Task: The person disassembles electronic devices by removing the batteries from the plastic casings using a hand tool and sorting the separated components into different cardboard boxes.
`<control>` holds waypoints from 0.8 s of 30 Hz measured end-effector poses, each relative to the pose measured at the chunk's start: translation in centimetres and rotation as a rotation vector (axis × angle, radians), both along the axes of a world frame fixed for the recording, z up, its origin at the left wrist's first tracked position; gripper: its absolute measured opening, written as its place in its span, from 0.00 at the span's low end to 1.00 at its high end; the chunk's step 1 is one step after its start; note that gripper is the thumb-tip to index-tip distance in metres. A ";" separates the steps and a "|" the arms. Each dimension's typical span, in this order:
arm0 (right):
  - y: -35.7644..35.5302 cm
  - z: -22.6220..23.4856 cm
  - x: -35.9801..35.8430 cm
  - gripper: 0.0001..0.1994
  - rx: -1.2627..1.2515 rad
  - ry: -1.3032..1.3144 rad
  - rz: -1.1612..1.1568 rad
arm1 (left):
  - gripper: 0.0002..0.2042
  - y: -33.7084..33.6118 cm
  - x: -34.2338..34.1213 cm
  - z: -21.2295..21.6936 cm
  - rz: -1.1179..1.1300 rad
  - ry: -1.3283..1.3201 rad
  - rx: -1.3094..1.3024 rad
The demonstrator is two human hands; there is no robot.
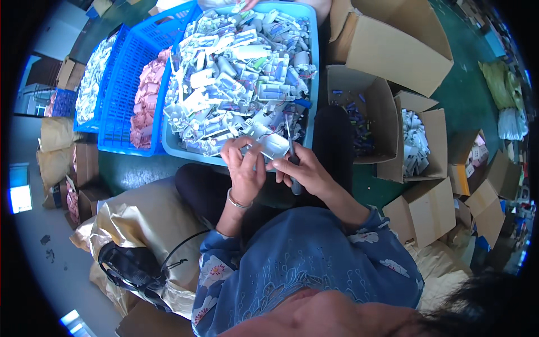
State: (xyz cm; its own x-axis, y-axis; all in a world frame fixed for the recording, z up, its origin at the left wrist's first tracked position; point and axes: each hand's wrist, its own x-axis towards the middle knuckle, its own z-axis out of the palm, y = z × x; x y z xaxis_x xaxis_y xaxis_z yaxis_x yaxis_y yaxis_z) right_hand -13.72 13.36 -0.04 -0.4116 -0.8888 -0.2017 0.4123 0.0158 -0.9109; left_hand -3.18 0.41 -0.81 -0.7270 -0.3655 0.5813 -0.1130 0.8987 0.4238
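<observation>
My left hand [245, 164] is closed on a white plastic housing [274, 146] at the near edge of a big heap. In my right hand [309, 168] is a dark-handled tool [296, 184] with a slim metal shaft pointing away from me, across the housing. Its tip is too small to make out, so I cannot tell whether it is a screwdriver. The heap of similar white housings [230, 78], several with wires and blue or purple cells inside, fills a light-blue tub [315, 50] in front of my knees.
Blue crates at left hold pink parts [150, 101] and white parts [95, 78]. At right, one cardboard box [387, 101] holds loose battery cells [359, 121]; another holds white pieces [414, 143]. A gold bag [151, 219] carries a black bag [132, 269]. Another person's hand [250, 4] touches the tub's far side.
</observation>
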 end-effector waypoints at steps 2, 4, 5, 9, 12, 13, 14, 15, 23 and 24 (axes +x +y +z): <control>0.2 -1.8 0.1 0.12 -0.021 -0.072 -0.085 | 0.15 0.7 0.2 -0.9 -0.054 0.024 0.254; 0.7 -2.4 -0.3 0.11 -0.032 -0.154 -0.152 | 0.12 1.2 0.5 -1.3 -0.080 0.139 0.414; 0.9 -2.2 -0.8 0.11 -0.045 -0.170 -0.145 | 0.11 1.1 0.8 -1.3 -0.072 0.171 0.510; 0.9 -2.1 -0.2 0.10 -0.040 -0.187 -0.079 | 0.08 1.5 1.2 -1.4 -0.010 0.333 0.829; 0.5 -2.4 1.0 0.11 -0.034 -0.244 -0.063 | 0.12 2.0 1.8 -1.8 -0.016 0.423 1.127; 0.4 -2.8 1.4 0.11 -0.023 -0.288 -0.080 | 0.13 2.2 1.6 -1.6 0.020 0.473 1.190; 0.4 -3.1 1.8 0.11 -0.028 -0.290 -0.070 | 0.13 2.3 1.7 -1.5 0.053 0.522 1.254; 0.4 -3.5 2.2 0.11 -0.043 -0.380 -0.082 | 0.15 2.2 2.0 -2.0 0.055 0.502 1.258; 0.9 -3.8 4.3 0.09 0.044 -0.165 0.055 | 0.14 1.1 2.7 -2.4 -0.157 0.440 1.769; 1.3 -3.8 3.9 0.09 0.120 -0.065 0.103 | 0.14 0.8 2.4 -2.2 -0.115 0.506 1.758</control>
